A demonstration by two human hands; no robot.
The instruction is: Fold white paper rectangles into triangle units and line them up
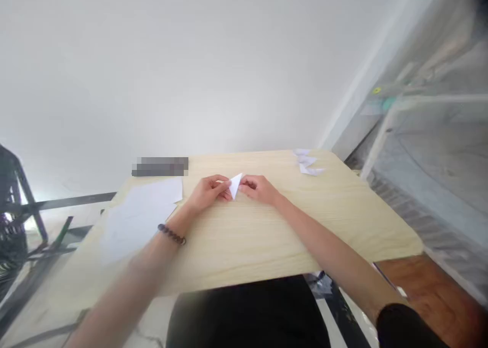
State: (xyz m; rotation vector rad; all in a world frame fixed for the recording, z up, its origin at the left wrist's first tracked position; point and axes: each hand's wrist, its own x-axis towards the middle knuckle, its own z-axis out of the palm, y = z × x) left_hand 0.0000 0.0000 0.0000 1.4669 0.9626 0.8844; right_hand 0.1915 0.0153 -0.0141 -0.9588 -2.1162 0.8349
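Note:
A small piece of folded white paper (235,185), pointed at the top, is held up over the middle of the table. My left hand (211,189) pinches its left side between thumb and fingers, and a dark beaded bracelet circles that wrist. From the other side, my right hand (257,188) grips the right edge with bent fingers. Part of the paper is hidden behind the fingertips. Several folded white paper pieces (308,163) with pointed ends lie in a row at the table's back right.
White paper sheets (143,210) are spread over the left of the light wooden table (244,246). A dark blurred-out strip (160,166) lies at the back left. Behind the table rises a white wall (229,73). A pale metal frame (385,129) stands to the right.

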